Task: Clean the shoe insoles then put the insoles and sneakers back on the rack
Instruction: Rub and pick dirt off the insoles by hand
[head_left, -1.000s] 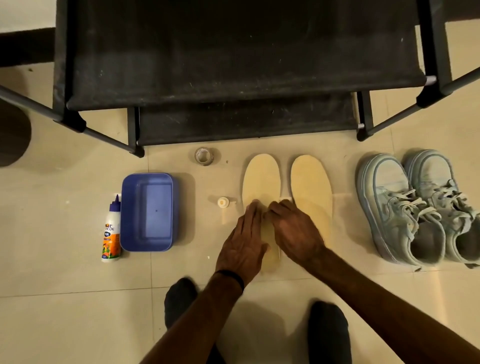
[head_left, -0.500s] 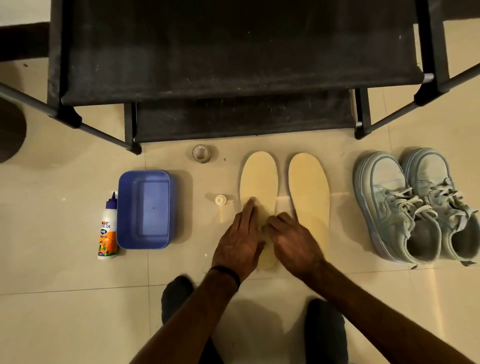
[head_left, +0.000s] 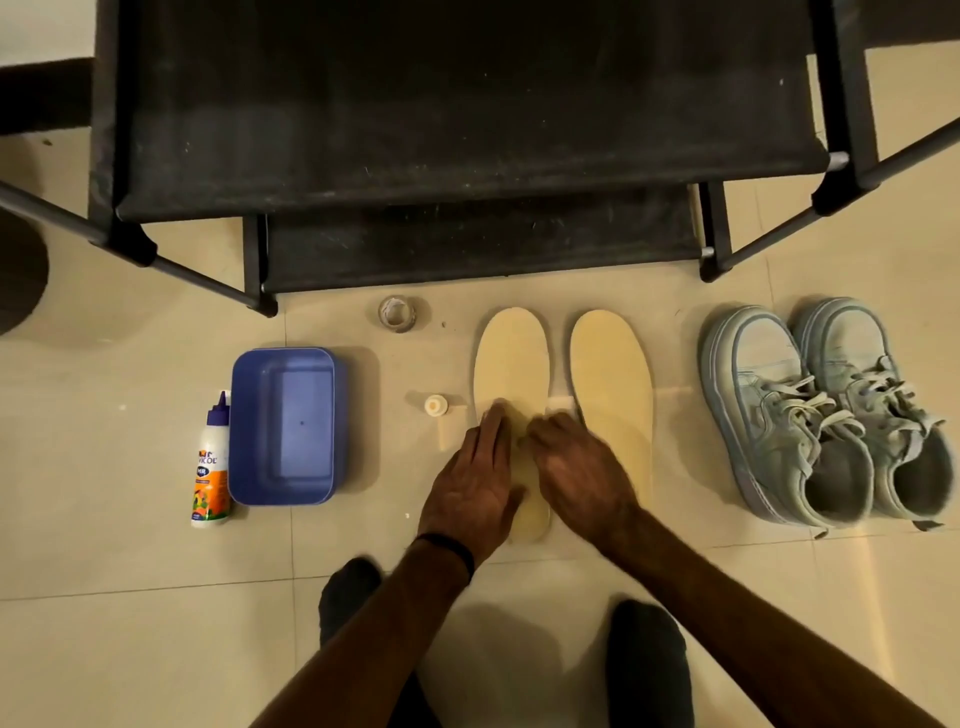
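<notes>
Cleaning step, judged under way. Left to right on the tiled floor: white glue bottle with orange label (head_left: 210, 467); blue plastic tub (head_left: 283, 426); left hand (head_left: 475, 480), fingers straight and flat on the left pale-yellow foam insole (head_left: 511, 364); right hand (head_left: 579, 475), fingers curled on it, grasp unclear; second insole (head_left: 613, 395); grey-blue sneakers (head_left: 821, 410). The black rack (head_left: 457, 156) stands far, unobstructed. Next: finish, then lift.
</notes>
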